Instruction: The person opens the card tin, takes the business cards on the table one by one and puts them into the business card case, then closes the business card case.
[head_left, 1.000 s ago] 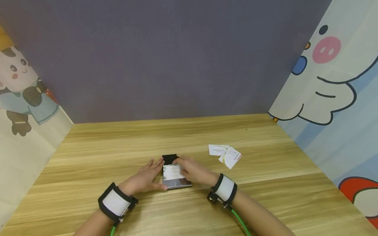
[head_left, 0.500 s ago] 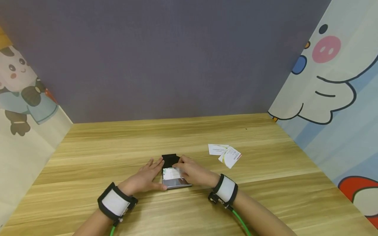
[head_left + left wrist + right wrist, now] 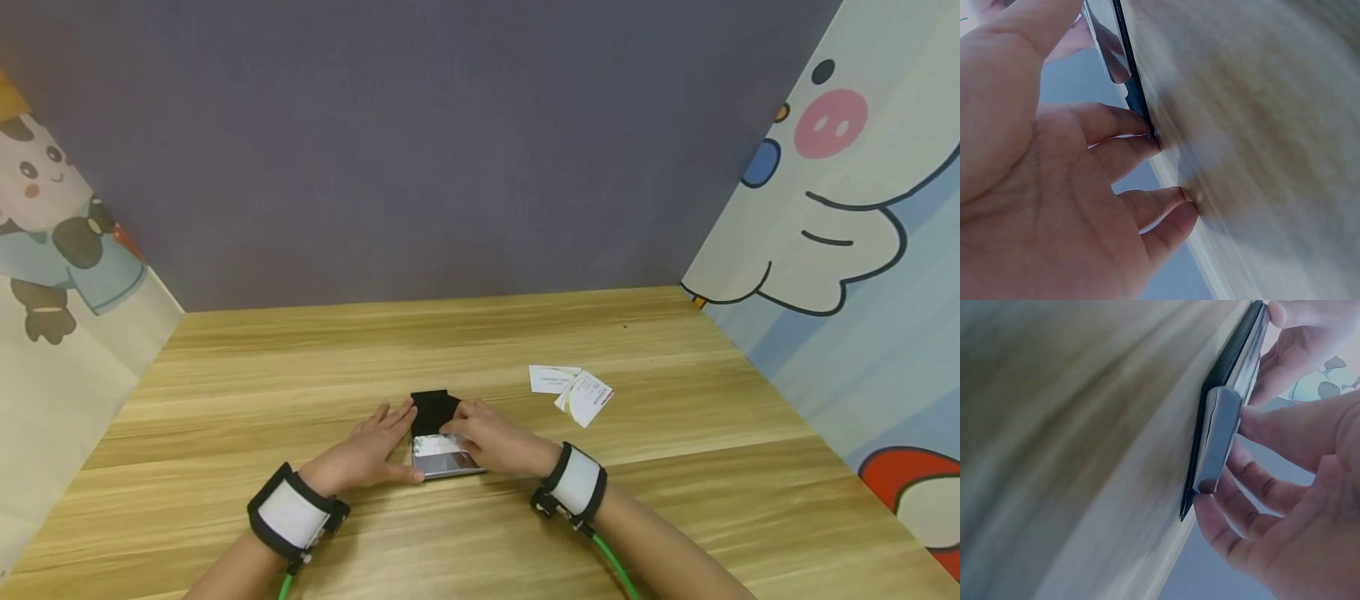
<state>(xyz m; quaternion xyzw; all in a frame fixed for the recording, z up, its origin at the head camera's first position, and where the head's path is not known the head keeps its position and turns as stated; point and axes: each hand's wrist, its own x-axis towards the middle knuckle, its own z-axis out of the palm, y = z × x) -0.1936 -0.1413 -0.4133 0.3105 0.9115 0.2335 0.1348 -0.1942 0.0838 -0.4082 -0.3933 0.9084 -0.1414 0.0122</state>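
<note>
A business card holder (image 3: pixel 450 464) with a silver body and a raised black flap lies on the wooden table. A white business card (image 3: pixel 435 445) with a leafy print sits partly inside its silver part. My left hand (image 3: pixel 369 450) rests along the holder's left side, fingers extended, thumb by the near corner. My right hand (image 3: pixel 497 437) is over the right side, fingers curled at the card's far edge. From the right wrist, the thumb lies on the holder's upper face and the fingertips touch its edge. The left wrist view shows a silver edge (image 3: pixel 1112 50) beyond the palm.
Two overlapping business cards, a flat one (image 3: pixel 551 379) and a tilted one (image 3: pixel 585 398), lie on the table (image 3: pixel 300 358) to the right. A dark grey panel (image 3: pixel 435 167) stands behind. Cartoon-printed curtains flank both sides.
The white card has slid toward me, deeper into the silver part, and more black shows behind it. My right fingers moved along with it. The left hand has stayed still.
</note>
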